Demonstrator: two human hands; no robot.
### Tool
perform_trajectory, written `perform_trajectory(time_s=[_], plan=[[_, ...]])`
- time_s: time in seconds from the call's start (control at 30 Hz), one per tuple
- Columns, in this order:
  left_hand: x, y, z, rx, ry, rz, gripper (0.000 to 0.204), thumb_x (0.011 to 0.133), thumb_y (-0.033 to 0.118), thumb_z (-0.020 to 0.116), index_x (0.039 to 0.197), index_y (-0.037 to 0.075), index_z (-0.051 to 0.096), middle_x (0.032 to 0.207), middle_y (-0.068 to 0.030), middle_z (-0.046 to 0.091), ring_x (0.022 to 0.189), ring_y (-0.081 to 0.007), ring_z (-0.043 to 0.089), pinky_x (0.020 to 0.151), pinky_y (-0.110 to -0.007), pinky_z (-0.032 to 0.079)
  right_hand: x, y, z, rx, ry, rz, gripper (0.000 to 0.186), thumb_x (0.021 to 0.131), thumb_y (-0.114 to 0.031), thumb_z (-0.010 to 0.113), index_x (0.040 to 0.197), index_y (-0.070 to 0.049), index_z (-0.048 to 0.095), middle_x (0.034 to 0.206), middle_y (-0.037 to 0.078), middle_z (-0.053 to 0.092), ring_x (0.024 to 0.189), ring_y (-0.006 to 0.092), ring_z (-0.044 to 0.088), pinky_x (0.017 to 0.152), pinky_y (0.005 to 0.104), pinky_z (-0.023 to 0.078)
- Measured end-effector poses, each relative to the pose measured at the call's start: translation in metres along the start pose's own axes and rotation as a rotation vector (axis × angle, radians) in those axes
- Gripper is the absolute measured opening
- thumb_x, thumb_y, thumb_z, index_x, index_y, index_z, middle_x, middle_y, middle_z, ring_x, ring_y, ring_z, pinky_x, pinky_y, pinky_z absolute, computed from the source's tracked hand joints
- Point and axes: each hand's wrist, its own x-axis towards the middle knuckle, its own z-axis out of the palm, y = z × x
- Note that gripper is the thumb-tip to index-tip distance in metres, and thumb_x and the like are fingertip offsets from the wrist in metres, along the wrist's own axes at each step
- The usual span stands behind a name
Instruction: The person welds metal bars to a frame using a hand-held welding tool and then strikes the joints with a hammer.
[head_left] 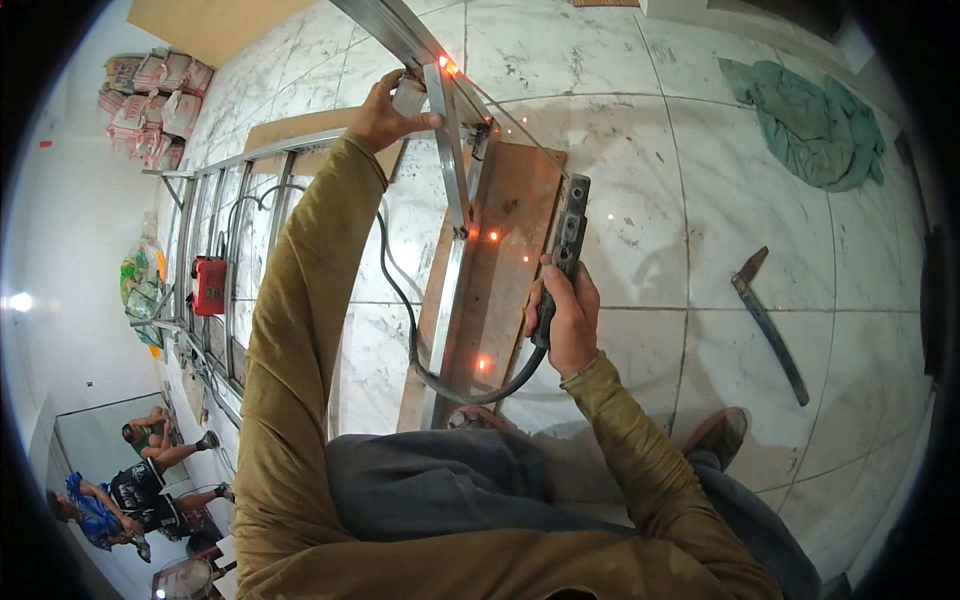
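My right hand (570, 318) is wrapped round a black welding electrode holder (570, 222), its cable (447, 390) looping away to the left. From the holder's tip a thin electrode (525, 135) runs up-left to a glowing orange spot on the metal frame (453, 160). At that joint, a short slanting bar meets longer tubes. My left hand (378, 118) grips a small pale block (408, 97) against the frame, thumb reaching toward the slanting bar. Glowing sparks are scattered along the frame and over the brown board (505, 225) beneath it.
A hammer (768, 322) lies on the tiled floor at right, with green cloth (818, 125) beyond. A ladder-like metal frame (245, 205) and red box (208, 286) are at left. Sacks (155, 105) are stacked far left. Two people (130, 490) sit at lower left.
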Motion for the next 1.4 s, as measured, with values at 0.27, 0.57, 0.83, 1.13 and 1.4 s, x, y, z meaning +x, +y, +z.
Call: perform_trajectory(time_s=[0.27, 0.57, 0.83, 1.13, 1.4], plan=[[0.000, 0.000, 0.010, -0.044, -0.047, 0.019, 0.082, 0.071, 0.035, 0.091, 0.131, -0.004, 0.051, 0.119, -0.0147, 0.064, 0.113, -0.0244, 0.061, 0.100, -0.037, 0.048, 0.003, 0.005, -0.008, -0.027, -0.003, -0.031, 0.024, 0.102, -0.026, 0.054, 0.109, -0.003, 0.051, 0.068, 0.004, 0.053, 0.046, 0.0116, 0.049, 0.041, 0.0281, 0.042], [0.000, -0.021, 0.009, -0.175, -0.067, -0.020, 0.072, 0.079, 0.023, 0.085, 0.136, 0.000, 0.046, 0.123, -0.0137, 0.061, 0.115, -0.0244, 0.060, 0.099, -0.038, 0.049, 0.002, 0.016, -0.012, -0.038, 0.166, 0.107, 0.028, 0.101, -0.024, 0.056, 0.120, -0.004, 0.056, 0.075, 0.003, 0.057, 0.052, 0.0117, 0.055, 0.045, 0.0268, 0.047], [0.004, -0.036, 0.013, -0.435, -0.058, -0.112, 0.075, 0.074, 0.015, 0.089, 0.134, 0.000, 0.047, 0.121, -0.0132, 0.062, 0.114, -0.0239, 0.061, 0.097, -0.039, 0.052, 0.000, 0.003, -0.001, 0.034, 0.055, 0.079, 0.021, 0.102, -0.023, 0.055, 0.111, -0.005, 0.053, 0.070, 0.002, 0.054, 0.050, 0.0111, 0.054, 0.042, 0.0274, 0.045], [0.009, -0.032, 0.010, -0.006, -0.012, 0.199, 0.078, 0.069, 0.015, 0.092, 0.131, -0.001, 0.048, 0.120, -0.0118, 0.062, 0.109, -0.0224, 0.062, 0.092, -0.037, 0.054, 0.000, 0.006, -0.010, 0.030, 0.076, 0.033, 0.019, 0.101, -0.025, 0.054, 0.101, -0.006, 0.050, 0.070, 0.004, 0.054, 0.049, 0.0118, 0.052, 0.042, 0.0291, 0.045], [-0.002, -0.004, 0.006, -0.141, -0.018, -0.077, 0.078, 0.068, 0.018, 0.094, 0.129, -0.002, 0.051, 0.114, -0.0092, 0.063, 0.104, -0.0179, 0.061, 0.089, -0.034, 0.053, 0.000, 0.002, -0.006, -0.002, 0.041, 0.026, 0.020, 0.100, -0.023, 0.054, 0.107, -0.004, 0.053, 0.074, 0.003, 0.055, 0.051, 0.0123, 0.054, 0.044, 0.0295, 0.046]])
